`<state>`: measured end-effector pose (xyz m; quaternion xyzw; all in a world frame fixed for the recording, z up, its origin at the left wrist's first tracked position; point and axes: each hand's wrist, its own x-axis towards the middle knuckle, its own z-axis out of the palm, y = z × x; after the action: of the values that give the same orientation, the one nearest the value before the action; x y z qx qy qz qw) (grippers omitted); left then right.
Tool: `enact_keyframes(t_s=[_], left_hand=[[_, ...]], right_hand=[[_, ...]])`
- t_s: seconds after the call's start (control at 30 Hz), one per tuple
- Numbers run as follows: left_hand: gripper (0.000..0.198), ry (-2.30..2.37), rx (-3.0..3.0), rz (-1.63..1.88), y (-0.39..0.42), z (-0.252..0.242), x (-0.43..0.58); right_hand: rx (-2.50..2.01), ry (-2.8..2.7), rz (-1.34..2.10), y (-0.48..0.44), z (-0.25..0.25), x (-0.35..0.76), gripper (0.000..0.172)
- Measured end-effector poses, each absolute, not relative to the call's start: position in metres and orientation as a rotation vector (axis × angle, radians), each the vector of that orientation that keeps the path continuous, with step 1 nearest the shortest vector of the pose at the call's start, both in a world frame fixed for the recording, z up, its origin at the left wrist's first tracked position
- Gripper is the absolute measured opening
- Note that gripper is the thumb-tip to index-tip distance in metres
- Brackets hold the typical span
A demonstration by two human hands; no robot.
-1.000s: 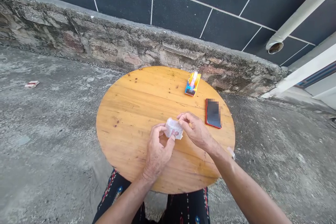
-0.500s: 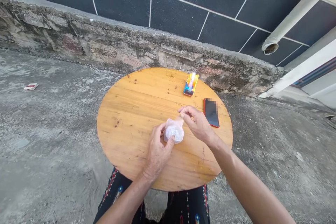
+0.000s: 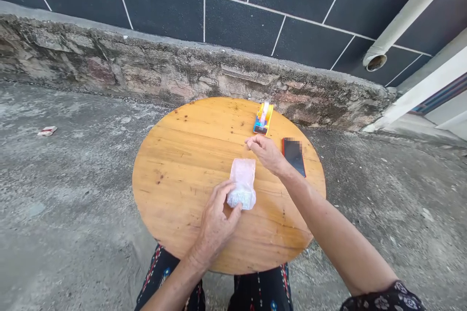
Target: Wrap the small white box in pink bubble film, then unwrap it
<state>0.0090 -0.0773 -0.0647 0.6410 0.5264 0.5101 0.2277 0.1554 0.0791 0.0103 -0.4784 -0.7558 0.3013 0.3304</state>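
Note:
A small bundle in pinkish translucent wrap (image 3: 242, 175) lies on the round wooden table (image 3: 175, 155), its flap spread flat toward the far side. My left hand (image 3: 219, 214) rests at the bundle's left and near side, thumb and fingers apart around it and touching it. Above and right of the flap is my right hand (image 3: 265, 153), raised off the wrap with its fingertips pinched together. Whatever may be between those fingertips is too small to make out. Beyond it stands a yellow and blue tape dispenser (image 3: 263, 119) with a clear roll.
A dark phone with a red edge (image 3: 294, 156) lies at the table's right, beside my right forearm. A low stone ledge (image 3: 156, 70) runs behind the table. On the ground at far left is a crumpled packet (image 3: 47, 130).
My right hand has moved up and away from the bundle. The wrap's far end, bunched up before, now lies spread out flat. My left hand stays at the bundle.

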Motion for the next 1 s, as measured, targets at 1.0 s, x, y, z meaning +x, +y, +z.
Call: enact_keyframes(t_s=[1.0], left_hand=[[0.030, 1.463, 2.103, 1.398, -0.077, -0.071, 0.009]], right_hand=[[-1.663, -2.098, 0.445, 0.154, 0.000, 0.158, 0.024]])
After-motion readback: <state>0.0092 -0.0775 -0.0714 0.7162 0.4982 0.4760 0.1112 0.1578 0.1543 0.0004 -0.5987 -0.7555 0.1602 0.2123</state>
